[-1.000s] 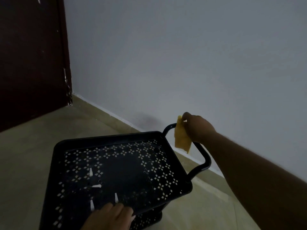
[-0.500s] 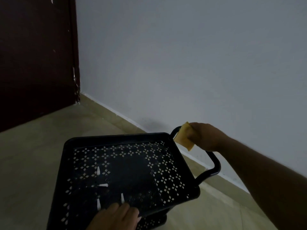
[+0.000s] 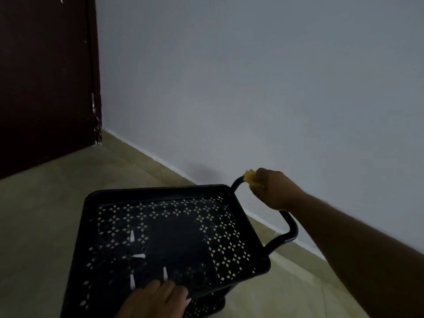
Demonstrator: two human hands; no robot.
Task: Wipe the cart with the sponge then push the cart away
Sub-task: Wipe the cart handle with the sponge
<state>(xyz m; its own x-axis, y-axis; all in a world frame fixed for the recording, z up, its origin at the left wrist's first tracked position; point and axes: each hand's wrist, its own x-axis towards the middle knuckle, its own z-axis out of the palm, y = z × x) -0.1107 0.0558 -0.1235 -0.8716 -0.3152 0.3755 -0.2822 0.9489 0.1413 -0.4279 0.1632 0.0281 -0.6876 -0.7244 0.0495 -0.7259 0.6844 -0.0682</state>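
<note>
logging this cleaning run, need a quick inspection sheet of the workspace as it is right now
surface: beige tiled floor, bare where visible
job's things: black perforated cart, top tray holding nothing; yellow sponge pressed on the far end of the cart's loop handle
clutter: nothing seen
grippers: right hand closed around the sponge and handle; left hand resting on the tray's near edge, fingers flat, not gripping
cables: nothing seen
surroundings: plain pale wall close behind the handle; dark door at left with chipped paint along its edge; dim lighting
</note>
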